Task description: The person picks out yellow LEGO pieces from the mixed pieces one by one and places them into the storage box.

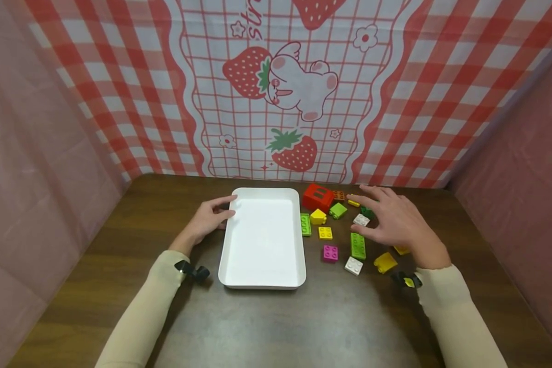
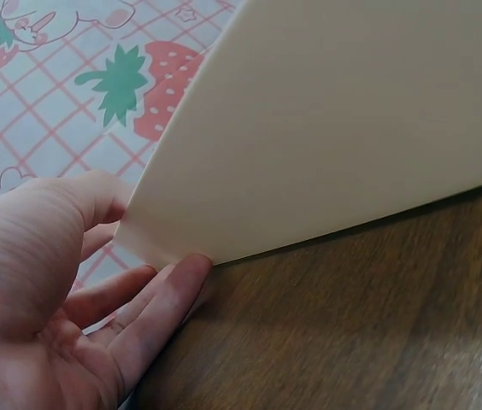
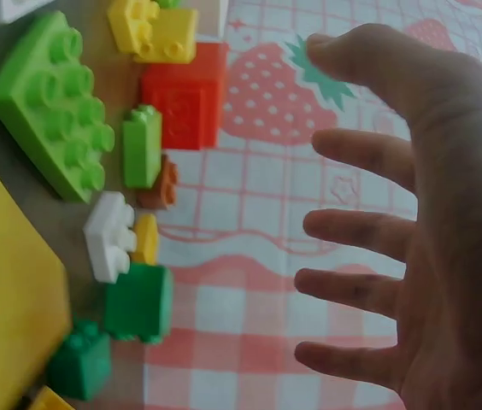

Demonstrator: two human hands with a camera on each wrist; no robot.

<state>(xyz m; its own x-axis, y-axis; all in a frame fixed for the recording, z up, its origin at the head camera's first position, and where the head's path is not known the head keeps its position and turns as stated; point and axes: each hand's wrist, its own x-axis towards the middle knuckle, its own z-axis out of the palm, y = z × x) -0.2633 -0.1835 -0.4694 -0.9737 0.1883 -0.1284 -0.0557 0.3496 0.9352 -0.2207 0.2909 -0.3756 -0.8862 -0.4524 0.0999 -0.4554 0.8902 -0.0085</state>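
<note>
A white rectangular tray (image 1: 262, 283) lies on the wooden table. My left hand (image 1: 210, 220) holds it by its left side near the far corner, with the tips of two digits at the rim in the head view. In the left wrist view, fingertips (image 2: 191, 266) rest against the lower edge of the tray wall (image 2: 326, 145). Over the scattered toy bricks hovers my right hand (image 1: 393, 217), its fingers spread and holding nothing. Below and around it are a long lime green brick (image 1: 358, 246), a white brick (image 1: 361, 220) and a dark green brick (image 3: 138, 301).
Right of the tray lie a red brick (image 1: 317, 198), a magenta brick (image 1: 330, 253), a yellow brick (image 1: 325, 233), another white brick (image 1: 353, 266) and a curved yellow piece (image 1: 385, 262). A strawberry-print cloth (image 1: 276, 102) hangs at the table's back edge, with pink cloth on both sides.
</note>
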